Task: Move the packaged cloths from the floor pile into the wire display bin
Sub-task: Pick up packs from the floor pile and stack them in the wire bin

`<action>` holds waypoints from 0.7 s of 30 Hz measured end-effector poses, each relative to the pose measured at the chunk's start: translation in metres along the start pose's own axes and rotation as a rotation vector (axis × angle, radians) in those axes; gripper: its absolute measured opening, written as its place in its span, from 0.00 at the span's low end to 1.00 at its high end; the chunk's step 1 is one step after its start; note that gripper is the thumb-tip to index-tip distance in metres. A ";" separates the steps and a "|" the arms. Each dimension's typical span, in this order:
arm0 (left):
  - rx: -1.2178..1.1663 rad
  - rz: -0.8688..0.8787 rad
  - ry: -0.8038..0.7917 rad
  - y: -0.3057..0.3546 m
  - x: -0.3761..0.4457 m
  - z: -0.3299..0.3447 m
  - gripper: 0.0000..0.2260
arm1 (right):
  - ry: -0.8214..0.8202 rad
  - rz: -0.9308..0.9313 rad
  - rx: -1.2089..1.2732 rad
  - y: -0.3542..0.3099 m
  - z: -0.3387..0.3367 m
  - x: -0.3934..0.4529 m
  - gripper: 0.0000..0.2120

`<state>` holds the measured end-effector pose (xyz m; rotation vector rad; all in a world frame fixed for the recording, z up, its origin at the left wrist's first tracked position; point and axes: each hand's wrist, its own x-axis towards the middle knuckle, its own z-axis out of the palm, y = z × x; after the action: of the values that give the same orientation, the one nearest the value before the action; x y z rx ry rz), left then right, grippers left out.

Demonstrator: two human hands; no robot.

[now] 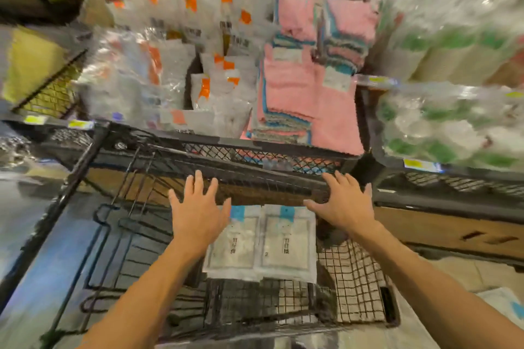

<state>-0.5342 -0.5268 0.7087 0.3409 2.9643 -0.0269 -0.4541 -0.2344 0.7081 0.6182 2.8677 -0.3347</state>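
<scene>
Head view, looking down past both forearms; picture blurred at the edges. Left hand (198,207) spread wide, fingers splayed, palm down, holding nothing; it hangs over the left edge of the near wire bin (360,292). Right hand (344,202) also open and flat, fingers extended toward the far side, empty; its fingertips lie at or just short of the dark mesh rail (255,167) of the upper shelf, contact not clear. Between and below the two hands, two packaged cloths (261,244) lie flat side by side in the near wire bin, white in clear wrap, each with a blue tab at its far end and a small printed label; the left one is partly covered by the left hand and wrist. The bin is black grid wire; more wire racks (119,235) sit to its left. Far side, on the upper shelf: a crowd of clear packets with orange labels (175,45) on the left, a stack of pink cloths (306,79) with blue and striped edges in the middle, bagged goods with green print (453,110) on the right. Yellow price tags (415,164) on the shelf rails. At the near right corner, a pale package with a blue mark (502,306) lies on the floor, cut off by the frame.
</scene>
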 end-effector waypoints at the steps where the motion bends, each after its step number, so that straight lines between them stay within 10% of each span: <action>1: -0.009 0.002 0.023 0.001 -0.005 -0.017 0.31 | 0.024 0.007 0.009 0.003 -0.015 -0.009 0.44; 21: -0.137 0.641 0.078 0.138 -0.104 -0.132 0.31 | 0.305 0.519 0.196 0.118 -0.121 -0.293 0.48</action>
<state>-0.4232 -0.4112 0.8555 1.2649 2.7601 0.2669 -0.1583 -0.2105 0.8696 1.5251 2.8134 -0.4705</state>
